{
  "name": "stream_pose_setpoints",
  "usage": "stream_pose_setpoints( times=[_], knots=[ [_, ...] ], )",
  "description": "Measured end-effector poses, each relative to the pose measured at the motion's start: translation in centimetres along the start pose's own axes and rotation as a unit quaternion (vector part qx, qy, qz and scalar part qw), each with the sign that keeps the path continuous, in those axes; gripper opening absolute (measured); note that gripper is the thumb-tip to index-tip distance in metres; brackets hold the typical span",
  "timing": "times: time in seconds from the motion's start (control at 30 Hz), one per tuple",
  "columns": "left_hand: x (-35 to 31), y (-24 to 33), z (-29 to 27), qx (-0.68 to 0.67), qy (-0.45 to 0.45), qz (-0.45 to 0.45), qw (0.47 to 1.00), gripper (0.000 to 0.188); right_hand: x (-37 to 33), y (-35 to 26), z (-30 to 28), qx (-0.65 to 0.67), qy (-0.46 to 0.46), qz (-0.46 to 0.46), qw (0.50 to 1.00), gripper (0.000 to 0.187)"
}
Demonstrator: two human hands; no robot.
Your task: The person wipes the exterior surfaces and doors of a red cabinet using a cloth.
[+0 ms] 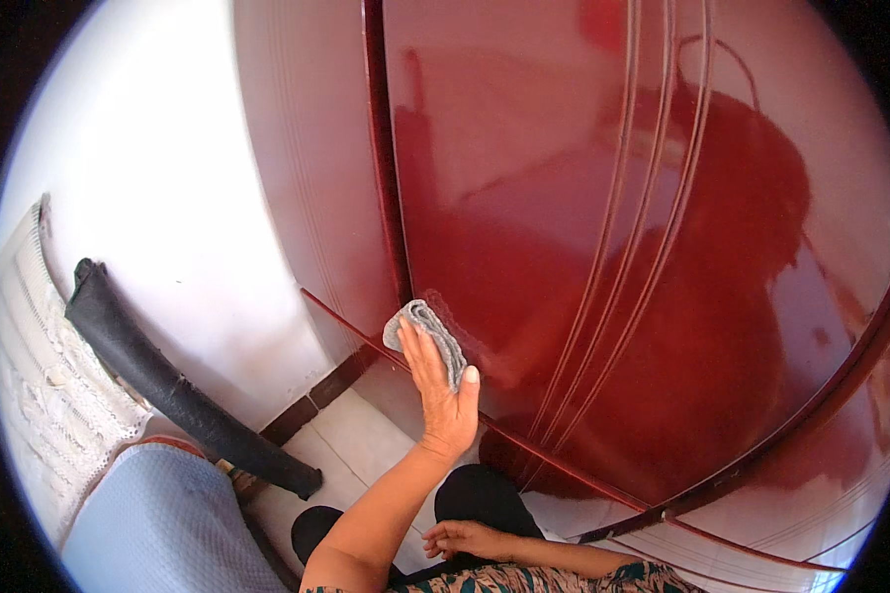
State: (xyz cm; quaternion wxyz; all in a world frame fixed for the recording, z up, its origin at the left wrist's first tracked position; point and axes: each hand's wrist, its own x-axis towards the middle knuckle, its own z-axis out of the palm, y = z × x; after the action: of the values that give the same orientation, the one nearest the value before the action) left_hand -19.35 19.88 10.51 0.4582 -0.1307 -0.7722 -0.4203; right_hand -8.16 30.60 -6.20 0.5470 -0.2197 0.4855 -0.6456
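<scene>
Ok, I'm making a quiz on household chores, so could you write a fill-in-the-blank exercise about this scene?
1. The left hand presses a folded grey ____ against the cabinet.
2. The cabinet's glossy front is dark ____.
3. The other hand, low in the view, is the person's ____ one.
4. The textured cover at lower left is pale ____.

Missing words: cloth; red; right; blue.

Tan top [554, 580], leafy dark green-and-black print; plain black trousers [485, 494]; forearms [371, 514], left hand [447, 410], right hand [473, 541] bare.
</scene>
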Motion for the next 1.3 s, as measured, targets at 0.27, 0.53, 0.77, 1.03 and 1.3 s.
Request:
stream_pose_setpoints(
  times=[0.27,0.53,0.77,1.03,1.3],
  knots=[
    [-9.4,7.3,3.5,0.027,-0.226,0.374,0.899,0.069,-1.0,-0.3,0.5,-0.09,0.008,-0.044,0.995,0.041],
    [-7.2,6.6,2.9,0.029,-0.238,0.444,0.863,0.064,-1.0,0.6,0.5,-0.149,0.022,-0.055,0.987,0.042],
    [0.3,1.5,1.1,-0.113,0.04,-0.106,0.987,0.073,-0.1,1.5,0.1,-0.013,-0.013,-0.058,0.998,0.041],
    [-2.3,10.9,3.2,0.066,-0.169,0.324,0.929,0.078,-0.7,1.4,-0.2,-0.101,0.014,-0.053,0.993,0.042],
    [3.4,13.4,2.8,0.062,-0.115,0.484,0.865,0.063,-0.4,2.7,-1.2,-0.039,-0.016,-0.08,0.996,0.043]
  ],
)
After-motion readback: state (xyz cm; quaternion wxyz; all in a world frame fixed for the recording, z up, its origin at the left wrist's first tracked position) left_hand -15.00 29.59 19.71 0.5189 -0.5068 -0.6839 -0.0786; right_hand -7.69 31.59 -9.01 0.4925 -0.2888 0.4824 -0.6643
